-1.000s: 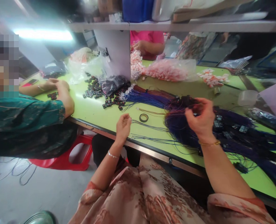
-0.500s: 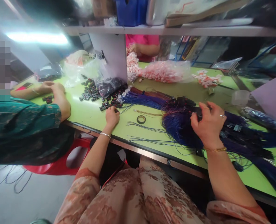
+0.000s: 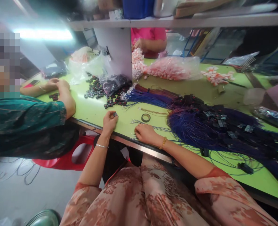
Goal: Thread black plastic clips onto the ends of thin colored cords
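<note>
My left hand point(image 3: 109, 121) is closed in a pinch on a small black connector housing point(image 3: 115, 114), just above the table's front edge. My right hand point(image 3: 145, 133) is close by on the right, its fingers curled down over the metal-tipped ends of dark blue wires point(image 3: 161, 128); the fingertips are partly hidden. Between my hands and the wire bundle lies a roll of tape point(image 3: 145, 117). Loose black connector housings point(image 3: 95, 88) are heaped beyond my left hand. On the right, a thick bundle of blue wires point(image 3: 183, 124) has black connectors point(image 3: 220, 121) on it.
A co-worker's arm in a green sleeve point(image 3: 28, 117) rests on the table at left, above a red stool point(image 3: 59, 161). Across the table, a person in pink point(image 3: 153, 36) handles white-and-orange parts. A bag of such parts point(image 3: 171, 68) lies below the shelf point(image 3: 200, 22).
My right hand has moved left from the black connectors to the wire ends near the front edge. My left hand has drawn back from the housing pile with a housing.
</note>
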A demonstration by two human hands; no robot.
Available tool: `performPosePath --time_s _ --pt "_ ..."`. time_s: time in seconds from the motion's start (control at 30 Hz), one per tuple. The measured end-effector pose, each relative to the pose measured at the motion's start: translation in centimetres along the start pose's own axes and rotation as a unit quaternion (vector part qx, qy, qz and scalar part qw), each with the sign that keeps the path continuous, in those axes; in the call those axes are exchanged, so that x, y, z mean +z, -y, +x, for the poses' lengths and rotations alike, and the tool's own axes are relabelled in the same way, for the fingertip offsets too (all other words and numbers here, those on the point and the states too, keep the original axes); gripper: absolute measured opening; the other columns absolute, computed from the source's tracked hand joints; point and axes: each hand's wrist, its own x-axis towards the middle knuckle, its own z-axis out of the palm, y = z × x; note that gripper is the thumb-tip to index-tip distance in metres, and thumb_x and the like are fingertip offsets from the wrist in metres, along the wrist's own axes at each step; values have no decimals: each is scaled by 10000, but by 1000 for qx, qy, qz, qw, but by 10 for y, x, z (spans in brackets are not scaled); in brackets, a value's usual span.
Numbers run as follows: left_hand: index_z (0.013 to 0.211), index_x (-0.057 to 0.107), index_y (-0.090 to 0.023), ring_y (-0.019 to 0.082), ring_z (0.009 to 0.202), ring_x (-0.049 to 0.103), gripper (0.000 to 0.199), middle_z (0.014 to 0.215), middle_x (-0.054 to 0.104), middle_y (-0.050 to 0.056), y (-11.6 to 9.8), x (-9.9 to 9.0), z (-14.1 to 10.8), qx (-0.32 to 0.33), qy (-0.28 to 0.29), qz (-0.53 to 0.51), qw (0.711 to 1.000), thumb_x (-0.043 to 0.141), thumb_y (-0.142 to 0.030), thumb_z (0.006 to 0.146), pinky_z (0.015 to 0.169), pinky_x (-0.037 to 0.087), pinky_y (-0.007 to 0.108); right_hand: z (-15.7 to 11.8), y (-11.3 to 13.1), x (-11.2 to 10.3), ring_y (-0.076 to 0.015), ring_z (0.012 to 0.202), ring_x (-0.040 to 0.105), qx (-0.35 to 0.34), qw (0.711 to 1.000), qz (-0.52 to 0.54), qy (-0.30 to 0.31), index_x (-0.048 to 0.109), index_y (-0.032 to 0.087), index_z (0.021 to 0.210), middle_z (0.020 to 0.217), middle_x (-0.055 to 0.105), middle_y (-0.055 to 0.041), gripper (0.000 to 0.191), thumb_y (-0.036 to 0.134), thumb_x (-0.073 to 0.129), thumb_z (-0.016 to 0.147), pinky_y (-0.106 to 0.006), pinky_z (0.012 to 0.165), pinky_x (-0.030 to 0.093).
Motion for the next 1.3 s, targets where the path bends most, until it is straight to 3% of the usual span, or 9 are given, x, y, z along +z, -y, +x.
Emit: performPosePath --time_s 0.23,0.43,0.57,0.7,0.87,1.07,1.3 --pt "1002 607 -172 140 769 665 463 840 625 3 -14 -1 -47 -109 92 -192 971 797 -241 586 652 486 227 -1 0 3 -191 794 585 -22 1000 -14 -9 651 165 870 924 680 -89 185 225 476 874 -286 635 311" --pt "1023 636 -168 116 790 654 473 861 667 17 -13 4 -70 -153 143 -275 938 833 -204 595 696 481 210 0 -3 10 -187 728 546 -65 998 -13 -17 618 136 859 850 651 -113 165 201 466 852 -291 630 306" --pt "1019 653 -150 110 780 647 404 878 673 40 -14 5 -80 -174 150 -310 922 815 -252 663 690 473 207 -3 -13 10 -140 623 476 -37 980 172 -96 556 167 798 716 587 -32 132 225 448 847 -264 600 317" --pt "1005 663 -153 108 759 644 339 879 681 48 -19 8 -87 -190 167 -336 907 792 -243 705 680 476 207 -5 -17 8 -114 581 447 24 914 390 -109 547 181 764 651 537 24 165 324 487 819 -241 569 342" --pt "1023 660 -145 99 743 643 324 883 685 53 -21 16 -92 -205 202 -365 885 773 -201 724 678 491 195 -7 -11 9 -101 595 447 35 880 455 -130 575 168 751 673 553 26 195 354 537 796 -233 584 359" --pt "1019 656 -143 98 763 640 307 878 680 43 -19 24 -97 -214 223 -371 876 765 -200 738 690 505 187 -15 -3 8 -88 548 412 29 899 407 -162 590 162 726 617 536 35 158 294 540 799 -215 537 319" --pt "1013 657 -159 97 763 631 351 888 676 36 -20 28 -101 -210 224 -348 886 798 -258 707 720 510 205 -17 -1 8 -98 563 444 24 928 322 -185 593 171 701 625 574 19 121 254 551 778 -215 550 321"
